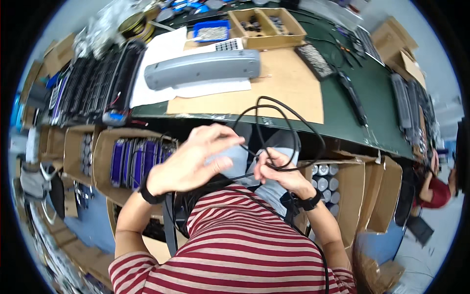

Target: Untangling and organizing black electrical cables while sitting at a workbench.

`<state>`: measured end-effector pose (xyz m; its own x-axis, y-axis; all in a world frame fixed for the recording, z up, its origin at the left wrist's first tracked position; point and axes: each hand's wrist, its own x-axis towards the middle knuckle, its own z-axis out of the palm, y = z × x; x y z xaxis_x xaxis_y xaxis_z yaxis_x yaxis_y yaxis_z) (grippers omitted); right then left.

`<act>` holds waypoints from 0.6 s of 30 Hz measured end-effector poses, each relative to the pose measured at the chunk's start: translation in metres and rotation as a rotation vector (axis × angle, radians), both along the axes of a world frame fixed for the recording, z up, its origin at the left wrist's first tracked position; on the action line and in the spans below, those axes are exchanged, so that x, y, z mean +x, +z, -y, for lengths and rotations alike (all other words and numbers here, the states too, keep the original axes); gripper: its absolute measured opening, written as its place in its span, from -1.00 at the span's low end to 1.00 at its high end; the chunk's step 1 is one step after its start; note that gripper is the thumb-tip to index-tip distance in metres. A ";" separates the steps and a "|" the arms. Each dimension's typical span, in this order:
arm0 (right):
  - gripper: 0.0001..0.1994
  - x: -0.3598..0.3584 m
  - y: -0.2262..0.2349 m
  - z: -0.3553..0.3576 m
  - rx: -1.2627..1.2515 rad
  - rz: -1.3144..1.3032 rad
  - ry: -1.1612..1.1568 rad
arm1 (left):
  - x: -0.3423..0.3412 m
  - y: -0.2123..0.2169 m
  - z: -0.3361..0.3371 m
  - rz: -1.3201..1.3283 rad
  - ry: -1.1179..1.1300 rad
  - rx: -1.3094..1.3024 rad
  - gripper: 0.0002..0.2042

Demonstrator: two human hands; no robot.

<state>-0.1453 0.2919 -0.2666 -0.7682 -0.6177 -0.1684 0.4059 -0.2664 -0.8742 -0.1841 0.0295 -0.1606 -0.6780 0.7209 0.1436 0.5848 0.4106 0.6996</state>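
A black cable [323, 144] hangs in loose loops over my lap, just in front of the table edge. My right hand [281, 171] is closed around part of it, with the coils rising above the fingers. To its left, my left hand [193, 159] is raised with thumb and fingers apart, holding nothing. One strand of the cable passes close by its fingertips; whether they touch is unclear. More cable runs down across my striped shirt. Beyond my hands, a long grey plastic housing [203, 70] lies on white paper and a brown cardboard sheet [293, 95].
Dark long units [93, 83] line the table's left side. At the back stand a blue tray [211, 34] of small parts and a divided cardboard box [267, 41]. A powered screwdriver [351, 95] lies right. Open cartons [350, 196] flank my legs; another person [437, 188] is far right.
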 end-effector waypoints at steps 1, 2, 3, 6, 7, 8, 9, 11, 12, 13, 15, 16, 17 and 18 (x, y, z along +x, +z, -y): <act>-0.85 -0.001 -0.003 -0.002 0.051 -0.040 0.033 | 0.000 0.012 0.023 0.124 0.100 0.096 -0.66; -0.85 -0.002 -0.004 -0.002 0.105 -0.088 0.054 | 0.003 0.014 0.046 0.102 0.204 0.199 -0.68; -0.86 0.000 -0.007 0.000 0.159 -0.123 0.072 | 0.015 0.021 0.067 0.235 0.382 0.255 -0.69; -0.80 0.000 -0.018 0.011 0.351 -0.377 0.293 | 0.060 0.020 0.130 0.469 0.702 0.140 -0.68; -0.80 -0.001 -0.025 0.020 0.338 -0.646 0.305 | 0.075 0.013 0.142 0.619 0.758 -0.027 -0.65; -0.79 0.003 -0.025 0.023 0.387 -0.577 0.365 | 0.092 0.002 0.150 0.772 0.804 -0.194 -0.62; -0.76 0.006 -0.020 0.031 0.404 -0.576 0.376 | 0.114 -0.011 0.157 0.851 0.730 -0.282 -0.58; -0.69 0.008 -0.024 0.041 0.442 -0.594 0.417 | 0.156 -0.049 0.153 1.099 0.628 -0.350 -0.48; -0.67 0.009 -0.035 0.044 0.415 -0.667 0.402 | 0.177 -0.063 0.144 1.266 0.605 -0.333 -0.40; -0.62 0.008 -0.042 0.048 0.427 -0.643 0.398 | 0.197 -0.082 0.135 1.373 0.623 -0.236 -0.30; -0.50 0.007 -0.052 0.054 0.439 -0.623 0.382 | 0.219 -0.106 0.116 1.486 0.647 -0.045 -0.08; -0.50 0.006 -0.055 0.055 0.439 -0.630 0.389 | 0.222 -0.111 0.110 1.494 0.662 0.046 0.03; -0.49 0.006 -0.056 0.057 0.461 -0.693 0.387 | 0.225 -0.114 0.107 1.539 0.767 0.128 0.00; -0.49 0.007 -0.057 0.059 0.482 -0.755 0.383 | 0.230 -0.122 0.103 1.534 0.771 0.136 0.00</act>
